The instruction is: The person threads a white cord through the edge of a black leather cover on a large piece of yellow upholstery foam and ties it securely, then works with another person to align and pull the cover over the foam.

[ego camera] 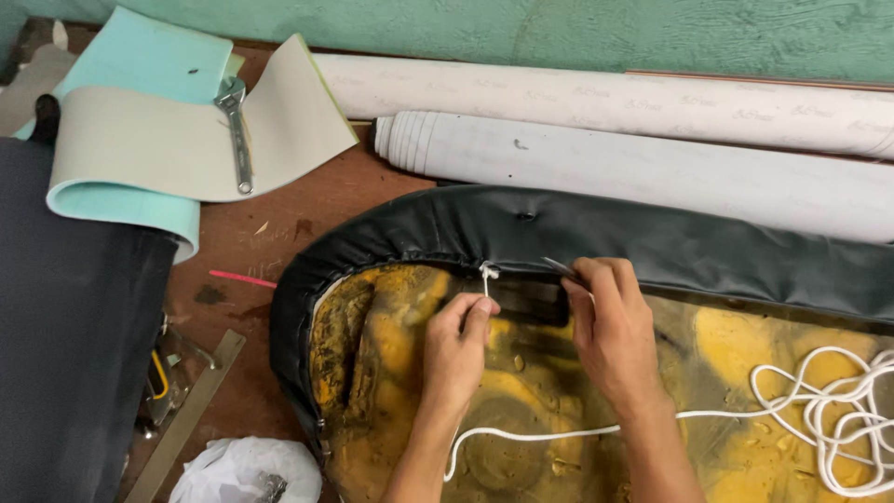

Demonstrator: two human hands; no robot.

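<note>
Brown wooden bench (270, 242) fills the lower left of the frame, with a green wall (559, 28) along the top. At lower centre both forearms rise from the bottom edge over an upturned seat (521, 391), its yellowed underside facing up and its right end cut off by the frame. The left hand (456, 349) pinches a white cord (521, 438) between thumb and forefinger, just under a knot at the seat's rim. The right hand (610, 321), fingers curled together, grips a thin metal tool (559, 267) against the black cover (577, 228); most of the tool is hidden in the hand. Cord loops pile at lower right. Farther up lie two pale rolls (652, 140). At upper left a wrench (237, 130) rests on foam sheets (168, 149).
</note>
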